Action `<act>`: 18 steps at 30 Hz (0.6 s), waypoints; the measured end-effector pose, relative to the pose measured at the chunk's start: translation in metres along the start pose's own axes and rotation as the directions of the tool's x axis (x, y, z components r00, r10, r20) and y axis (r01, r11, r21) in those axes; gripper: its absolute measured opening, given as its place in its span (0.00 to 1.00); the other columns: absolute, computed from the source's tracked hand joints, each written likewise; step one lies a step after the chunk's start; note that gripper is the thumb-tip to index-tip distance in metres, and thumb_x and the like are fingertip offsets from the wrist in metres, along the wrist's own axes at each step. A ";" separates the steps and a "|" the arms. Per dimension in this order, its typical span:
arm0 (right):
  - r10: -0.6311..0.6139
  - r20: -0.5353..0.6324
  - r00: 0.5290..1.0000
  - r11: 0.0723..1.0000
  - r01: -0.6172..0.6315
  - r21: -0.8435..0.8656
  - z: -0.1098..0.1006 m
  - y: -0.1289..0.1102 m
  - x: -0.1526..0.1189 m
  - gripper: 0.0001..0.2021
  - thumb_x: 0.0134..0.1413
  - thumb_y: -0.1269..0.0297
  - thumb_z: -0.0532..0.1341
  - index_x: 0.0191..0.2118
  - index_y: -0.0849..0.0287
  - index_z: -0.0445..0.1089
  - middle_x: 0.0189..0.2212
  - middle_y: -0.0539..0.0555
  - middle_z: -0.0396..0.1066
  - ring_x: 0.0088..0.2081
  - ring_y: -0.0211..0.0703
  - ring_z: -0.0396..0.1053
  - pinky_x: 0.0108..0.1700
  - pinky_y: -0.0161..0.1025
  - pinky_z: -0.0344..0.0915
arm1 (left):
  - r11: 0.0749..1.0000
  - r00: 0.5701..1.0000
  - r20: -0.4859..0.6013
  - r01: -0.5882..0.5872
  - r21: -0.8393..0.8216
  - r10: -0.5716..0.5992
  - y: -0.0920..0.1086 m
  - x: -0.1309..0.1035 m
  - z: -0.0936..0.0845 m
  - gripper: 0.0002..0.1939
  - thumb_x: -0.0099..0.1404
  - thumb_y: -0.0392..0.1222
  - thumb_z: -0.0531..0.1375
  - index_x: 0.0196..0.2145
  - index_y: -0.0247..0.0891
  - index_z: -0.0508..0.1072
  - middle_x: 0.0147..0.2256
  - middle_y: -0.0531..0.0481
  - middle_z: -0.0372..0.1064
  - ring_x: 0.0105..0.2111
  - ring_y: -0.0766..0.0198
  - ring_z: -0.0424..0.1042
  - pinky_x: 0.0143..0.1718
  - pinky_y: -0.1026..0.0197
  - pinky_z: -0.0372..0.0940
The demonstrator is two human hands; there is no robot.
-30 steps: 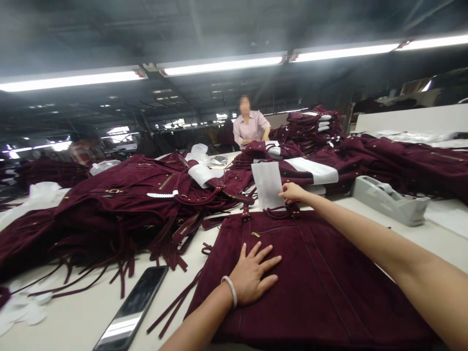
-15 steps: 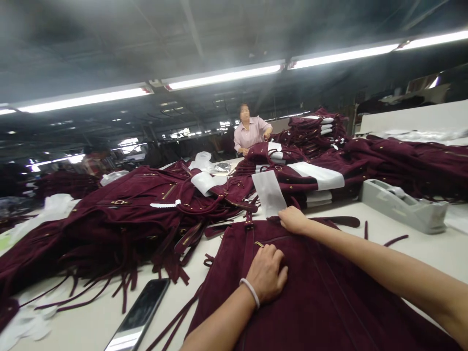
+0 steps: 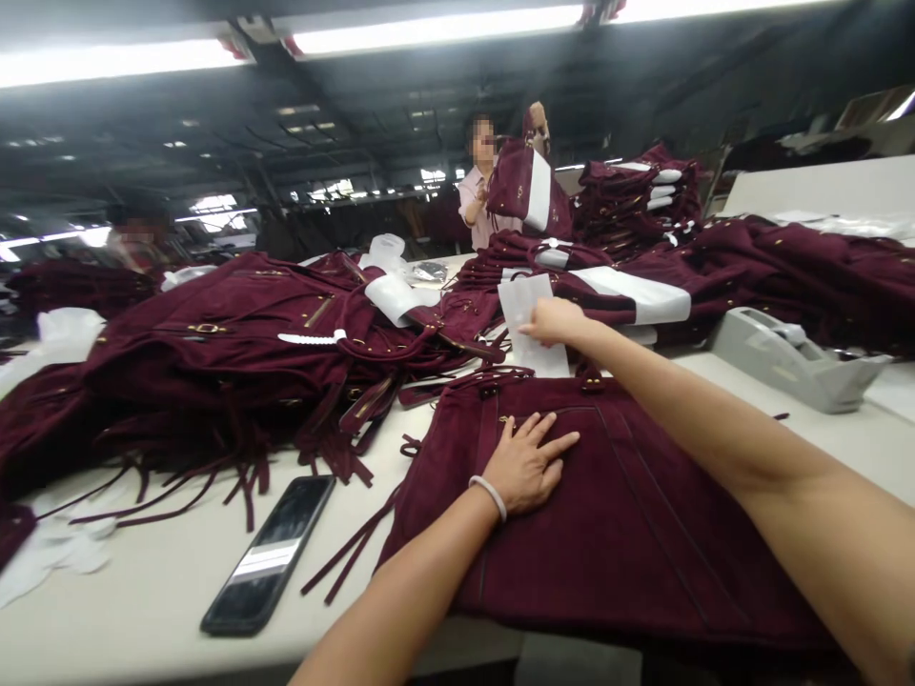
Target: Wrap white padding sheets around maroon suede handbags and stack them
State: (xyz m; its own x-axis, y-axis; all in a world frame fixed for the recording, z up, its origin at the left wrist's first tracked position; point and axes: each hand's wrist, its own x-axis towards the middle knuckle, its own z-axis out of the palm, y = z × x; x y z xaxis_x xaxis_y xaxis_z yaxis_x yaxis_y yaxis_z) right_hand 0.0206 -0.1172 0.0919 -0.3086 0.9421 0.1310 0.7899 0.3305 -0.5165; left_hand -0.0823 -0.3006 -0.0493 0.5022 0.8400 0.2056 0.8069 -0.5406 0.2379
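Note:
A burgundy bag point(image 3: 572, 534) with suede-like fabric, seams and brass hardware lies flat before me. My left hand point(image 3: 525, 467) rests on its upper part, palm down and fingers spread, beside a small zipper pull. Beyond the bag's top edge, my right hand point(image 3: 554, 321) is closed, its fingertips pinched at a white paper sheet point(image 3: 539, 360). The hand covers part of that sheet. Several thin straps point(image 3: 350, 553) trail from the bag's left side.
A phone point(image 3: 272, 553) lies left of the bag, near more burgundy bags point(image 3: 193, 362) in a pile. A grey tape dispenser point(image 3: 793, 357) stands at right. Across the table, a person point(image 3: 472, 195) holds up a bag with a white band. Stacked bags point(image 3: 636, 210) rise behind.
My right hand has moved forward from the bag's top edge onto the paper sheet. My left hand's fingers have spread flat. The person opposite has lifted a bag. The view has tilted down.

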 end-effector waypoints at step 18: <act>0.164 -0.056 0.985 0.835 -0.108 0.539 0.017 0.054 0.001 0.09 0.49 0.69 0.71 0.27 0.67 0.71 0.19 0.52 0.70 0.19 0.33 0.69 0.23 0.27 0.68 | 0.993 0.999 -0.030 0.021 -0.114 -0.024 -0.007 0.000 -0.002 0.22 0.69 0.47 0.55 0.60 0.55 0.65 0.66 0.53 0.53 0.66 0.54 0.49 0.66 0.38 0.44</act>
State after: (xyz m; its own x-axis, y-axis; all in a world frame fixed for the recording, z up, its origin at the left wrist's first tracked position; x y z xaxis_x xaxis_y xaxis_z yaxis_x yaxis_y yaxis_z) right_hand 0.0536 -0.0994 0.0495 -0.1450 0.9851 0.0920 0.4071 0.1441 -0.9019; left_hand -0.0882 -0.2967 -0.0485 0.4728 0.8512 0.2278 0.7767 -0.5247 0.3485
